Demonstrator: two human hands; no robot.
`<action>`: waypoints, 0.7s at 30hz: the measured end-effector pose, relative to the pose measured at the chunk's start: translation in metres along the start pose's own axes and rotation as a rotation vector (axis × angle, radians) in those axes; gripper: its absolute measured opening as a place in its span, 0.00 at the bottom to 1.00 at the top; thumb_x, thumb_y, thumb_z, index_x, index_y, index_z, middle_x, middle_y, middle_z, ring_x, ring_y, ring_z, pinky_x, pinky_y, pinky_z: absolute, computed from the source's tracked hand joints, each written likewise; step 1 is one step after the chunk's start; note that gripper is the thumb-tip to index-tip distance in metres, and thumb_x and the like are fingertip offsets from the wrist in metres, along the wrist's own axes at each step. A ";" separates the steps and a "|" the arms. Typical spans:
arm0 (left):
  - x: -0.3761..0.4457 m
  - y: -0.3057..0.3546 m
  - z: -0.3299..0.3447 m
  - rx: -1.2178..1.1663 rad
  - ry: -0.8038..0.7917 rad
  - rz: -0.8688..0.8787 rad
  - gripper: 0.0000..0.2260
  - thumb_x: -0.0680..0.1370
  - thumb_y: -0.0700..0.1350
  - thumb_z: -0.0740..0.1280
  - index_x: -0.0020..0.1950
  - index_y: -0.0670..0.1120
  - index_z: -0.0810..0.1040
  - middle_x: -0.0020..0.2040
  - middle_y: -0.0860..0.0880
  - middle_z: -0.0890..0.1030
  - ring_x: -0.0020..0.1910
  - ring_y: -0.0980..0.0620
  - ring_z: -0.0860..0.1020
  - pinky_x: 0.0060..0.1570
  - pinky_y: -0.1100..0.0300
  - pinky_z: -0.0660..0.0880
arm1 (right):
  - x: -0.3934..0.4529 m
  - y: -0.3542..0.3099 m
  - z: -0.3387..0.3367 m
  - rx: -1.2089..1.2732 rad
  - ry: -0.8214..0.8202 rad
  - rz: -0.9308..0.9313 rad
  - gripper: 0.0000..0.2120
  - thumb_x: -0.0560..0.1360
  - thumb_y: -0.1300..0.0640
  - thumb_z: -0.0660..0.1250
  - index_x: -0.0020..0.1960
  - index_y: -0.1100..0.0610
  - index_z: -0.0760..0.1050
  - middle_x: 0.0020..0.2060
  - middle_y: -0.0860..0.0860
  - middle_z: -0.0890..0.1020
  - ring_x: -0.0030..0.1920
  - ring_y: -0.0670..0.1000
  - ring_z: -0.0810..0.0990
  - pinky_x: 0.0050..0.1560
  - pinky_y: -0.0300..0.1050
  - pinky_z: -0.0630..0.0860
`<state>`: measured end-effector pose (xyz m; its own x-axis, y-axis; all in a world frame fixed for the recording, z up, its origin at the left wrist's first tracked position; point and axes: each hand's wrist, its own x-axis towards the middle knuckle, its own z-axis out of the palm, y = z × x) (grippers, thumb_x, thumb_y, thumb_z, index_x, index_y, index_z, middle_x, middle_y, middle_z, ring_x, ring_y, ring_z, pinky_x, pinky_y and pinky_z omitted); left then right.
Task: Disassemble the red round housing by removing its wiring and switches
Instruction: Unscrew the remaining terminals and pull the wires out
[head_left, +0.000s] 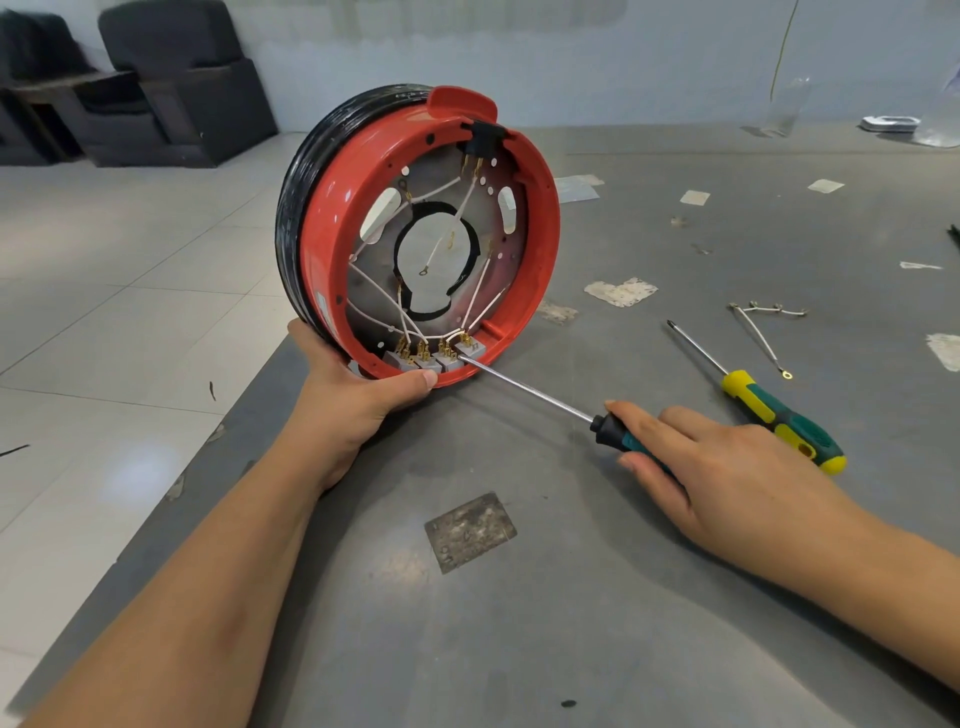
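The red round housing (540, 249) stands on edge at the table's left corner, open side toward me, black band around its back. White wires (485, 291) cross its metal plate to a row of grey switches (441, 358) at the bottom rim, and a black switch (483, 140) sits at the top. My left hand (358, 400) grips the lower rim from below, thumb on the red edge. My right hand (711, 473) holds the handle of a screwdriver (524, 387) whose tip touches the rightmost grey switch.
A second screwdriver (769, 405) with a yellow-green handle lies on the grey table (571, 597) right of my hand. Loose white wires (758, 327) lie beyond it. Tape scraps dot the tabletop. Dark chairs (156, 88) stand on the tiled floor at the far left.
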<state>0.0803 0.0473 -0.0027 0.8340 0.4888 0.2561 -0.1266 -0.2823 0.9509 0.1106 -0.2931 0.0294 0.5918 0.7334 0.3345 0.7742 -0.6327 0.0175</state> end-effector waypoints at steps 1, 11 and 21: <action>0.000 0.000 0.000 0.003 0.003 -0.004 0.41 0.66 0.41 0.85 0.65 0.60 0.60 0.64 0.58 0.75 0.58 0.63 0.81 0.51 0.65 0.81 | -0.001 -0.002 0.000 0.003 -0.014 0.004 0.26 0.81 0.43 0.53 0.70 0.55 0.76 0.39 0.51 0.80 0.26 0.58 0.77 0.20 0.48 0.73; -0.001 0.001 0.001 -0.003 -0.020 -0.001 0.40 0.68 0.39 0.84 0.64 0.59 0.59 0.62 0.59 0.75 0.55 0.71 0.79 0.48 0.67 0.81 | 0.027 0.025 -0.040 0.033 0.004 0.026 0.19 0.76 0.45 0.64 0.64 0.45 0.82 0.36 0.47 0.80 0.32 0.59 0.79 0.26 0.48 0.74; -0.001 0.000 -0.002 0.011 -0.059 0.017 0.40 0.68 0.40 0.84 0.61 0.64 0.60 0.62 0.60 0.74 0.56 0.73 0.78 0.47 0.73 0.78 | 0.103 0.050 -0.094 0.164 -0.211 0.047 0.11 0.71 0.39 0.65 0.52 0.25 0.79 0.28 0.39 0.80 0.35 0.40 0.76 0.31 0.32 0.71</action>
<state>0.0784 0.0481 -0.0024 0.8619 0.4345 0.2614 -0.1357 -0.2991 0.9445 0.1892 -0.2731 0.1535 0.6481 0.7508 0.1270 0.7608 -0.6310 -0.1521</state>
